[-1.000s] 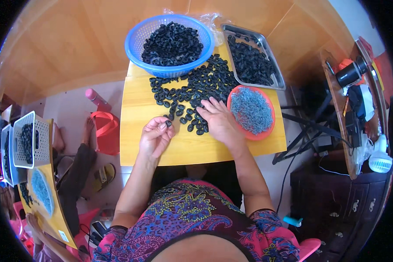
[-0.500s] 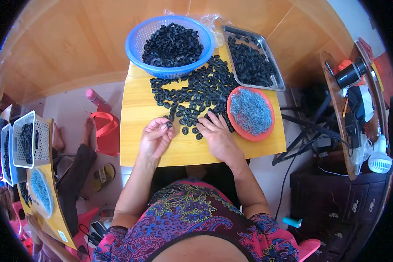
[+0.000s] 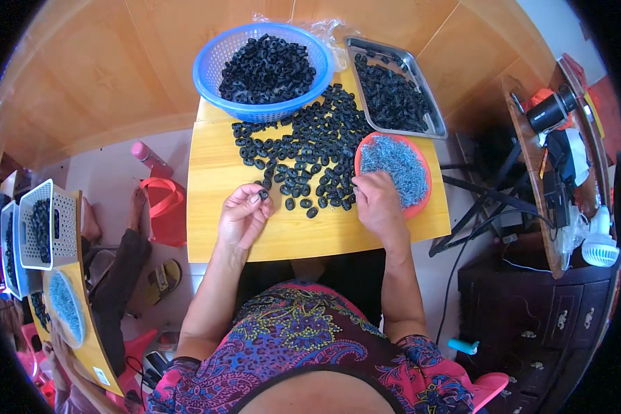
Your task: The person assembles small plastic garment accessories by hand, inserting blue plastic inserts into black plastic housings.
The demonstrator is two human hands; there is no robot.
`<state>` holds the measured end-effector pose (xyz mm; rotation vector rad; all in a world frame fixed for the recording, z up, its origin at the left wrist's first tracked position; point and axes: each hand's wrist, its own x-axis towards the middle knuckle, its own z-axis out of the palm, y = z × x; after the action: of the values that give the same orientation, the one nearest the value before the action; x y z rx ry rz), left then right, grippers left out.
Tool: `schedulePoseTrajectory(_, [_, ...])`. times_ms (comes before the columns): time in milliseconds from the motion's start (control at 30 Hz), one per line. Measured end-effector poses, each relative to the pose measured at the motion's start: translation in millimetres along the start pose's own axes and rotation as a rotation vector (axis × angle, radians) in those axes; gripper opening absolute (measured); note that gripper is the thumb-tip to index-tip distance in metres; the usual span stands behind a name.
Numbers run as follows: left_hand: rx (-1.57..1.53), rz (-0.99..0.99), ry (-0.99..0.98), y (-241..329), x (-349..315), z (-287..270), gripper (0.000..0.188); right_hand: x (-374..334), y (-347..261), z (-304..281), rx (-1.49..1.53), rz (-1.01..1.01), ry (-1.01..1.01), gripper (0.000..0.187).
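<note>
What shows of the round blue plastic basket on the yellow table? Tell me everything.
The round blue plastic basket has a smooth rim and a wall pierced with small holes. It stands upright at the far left of the yellow table, heaped with small black hollow pieces. More lie loose close to its near side; whether any touch it is unclear. The left hand and right hand are away from it.

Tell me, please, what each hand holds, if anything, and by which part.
Left hand: a small black ring-shaped piece, pinched by its outer side. Right hand: fingers curled; whether it holds anything cannot be told.
</note>
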<state>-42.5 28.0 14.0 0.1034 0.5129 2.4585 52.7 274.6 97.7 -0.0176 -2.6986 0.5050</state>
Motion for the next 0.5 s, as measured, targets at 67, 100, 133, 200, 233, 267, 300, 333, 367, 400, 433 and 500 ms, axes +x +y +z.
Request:
schedulePoseTrajectory(67, [0.001, -0.002, 0.000, 1, 0, 0, 0.012, 0, -1, 1, 0.004, 0.003, -0.001, 0.018])
schedulePoseTrajectory(100, [0.002, 0.000, -0.001, 2, 1, 0, 0.012, 0, 0, 2, 0.004, 0.001, 0.002, 0.018])
schedulePoseTrajectory(133, [0.003, 0.003, -0.003, 2, 1, 1, 0.012, 0, 0, 2, 0.007, 0.000, -0.002, 0.017])
schedulePoseTrajectory(200, [0.005, 0.001, 0.038, 2, -1, 2, 0.012, 3, -2, 4, 0.015, -0.010, -0.004, 0.017])
schedulePoseTrajectory(233, [-0.001, 0.001, 0.031, 2, 0, 0, 0.012, 6, -5, 4, 0.015, -0.010, -0.016, 0.017])
schedulePoseTrajectory(267, [0.002, 0.012, 0.032, 1, 0, -2, 0.012, 9, -8, 5, 0.016, -0.011, -0.028, 0.016])
schedulePoseTrajectory(300, [-0.002, 0.006, 0.023, 0, 1, -2, 0.012, 11, -9, 7, 0.016, -0.018, -0.025, 0.016])
schedulePoseTrajectory(333, [-0.005, 0.000, 0.015, 0, 1, -2, 0.012, 13, -9, 12, 0.032, -0.043, -0.029, 0.016])
schedulePoseTrajectory(367, [0.001, 0.002, 0.022, -1, 1, -2, 0.011, 16, -11, 17, 0.048, -0.069, -0.034, 0.016])
schedulePoseTrajectory(400, [0.003, 0.010, 0.020, 0, 0, -2, 0.011, 20, -14, 24, 0.072, -0.092, -0.041, 0.017])
schedulePoseTrajectory(433, [0.009, 0.007, 0.012, 1, 0, -3, 0.011, 27, -18, 32, 0.071, -0.118, -0.039, 0.017])
schedulePoseTrajectory(500, [0.008, 0.018, 0.017, 1, -3, -4, 0.012, 42, -31, 43, 0.064, -0.194, -0.093, 0.021])
